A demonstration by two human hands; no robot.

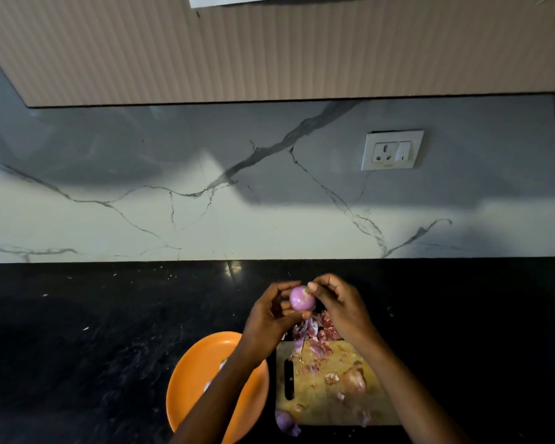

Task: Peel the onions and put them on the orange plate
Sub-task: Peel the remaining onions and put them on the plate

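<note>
I see no writing I can read anywhere; the socket plate (392, 150) on the marble wall (205, 193) bears a small mark under the socket, too small to make out.

My left hand (271, 312) grips one peeled purple onion (302, 298) from the left and below, fingers curled round it, holding it up above the far end of the board (321, 398). My right hand (337, 304) pinches at the top of that same onion with thumb and fingertips.

On the board I count one unpeeled brown onion (354, 381) toward the right, lying apart from my hands. One more purple onion (285, 421) sits at the board's near left corner, half over the edge. A heap of peels (314, 334) lies on the far end of the board, just under my hands, with scattered bits nearer me. One black slot (289, 379) runs along the board's left side.

One orange plate (189, 379) stands on the black counter (77, 331) just left of the board, partly under my left forearm. Pale pieces show on it beside the arm; I cannot tell how many or what they are.
</note>
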